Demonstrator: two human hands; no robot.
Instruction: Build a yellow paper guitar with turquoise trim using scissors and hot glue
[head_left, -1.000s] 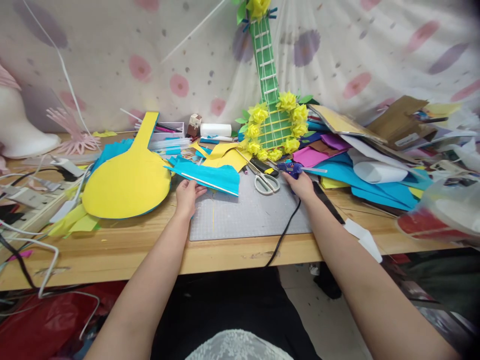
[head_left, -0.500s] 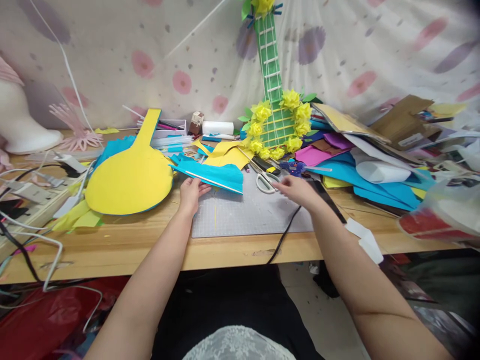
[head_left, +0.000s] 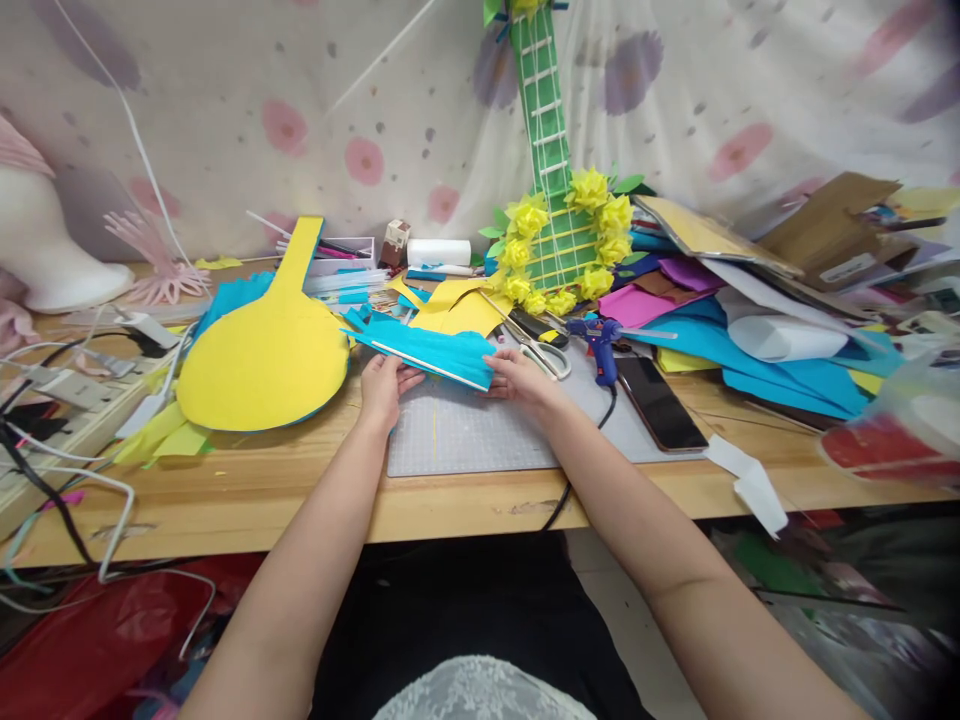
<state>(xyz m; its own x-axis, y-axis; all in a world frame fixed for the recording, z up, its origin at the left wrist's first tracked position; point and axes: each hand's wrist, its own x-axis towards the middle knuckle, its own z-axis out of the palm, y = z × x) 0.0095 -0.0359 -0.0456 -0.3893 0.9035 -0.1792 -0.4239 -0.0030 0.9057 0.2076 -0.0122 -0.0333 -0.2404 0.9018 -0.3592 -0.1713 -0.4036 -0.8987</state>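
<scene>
A strip of blue crepe paper (head_left: 431,345) with a pale edge along its front is held above the grey cutting mat (head_left: 487,440). My left hand (head_left: 384,390) grips its left part, thumb and fingers closed on it. At the right end, my right hand (head_left: 517,382) pinches the same paper. Scissors (head_left: 544,352) lie just behind my right hand, and a blue glue gun (head_left: 600,345) rests farther right. To the left lies a yellow guitar-shaped cutout (head_left: 262,355) with blue edging, close to my left hand.
A green paper guitar with yellow flowers (head_left: 551,200) stands against the patterned curtain. Yellow paper scraps (head_left: 457,305) lie behind the mat. On the right are a phone (head_left: 660,405), stacked coloured papers (head_left: 780,370) and a plastic cup (head_left: 892,430); cables and a power strip (head_left: 75,410) fill the left.
My right hand has moved left from beside the scissors and now holds the right end of the blue paper. My left hand keeps its grip.
</scene>
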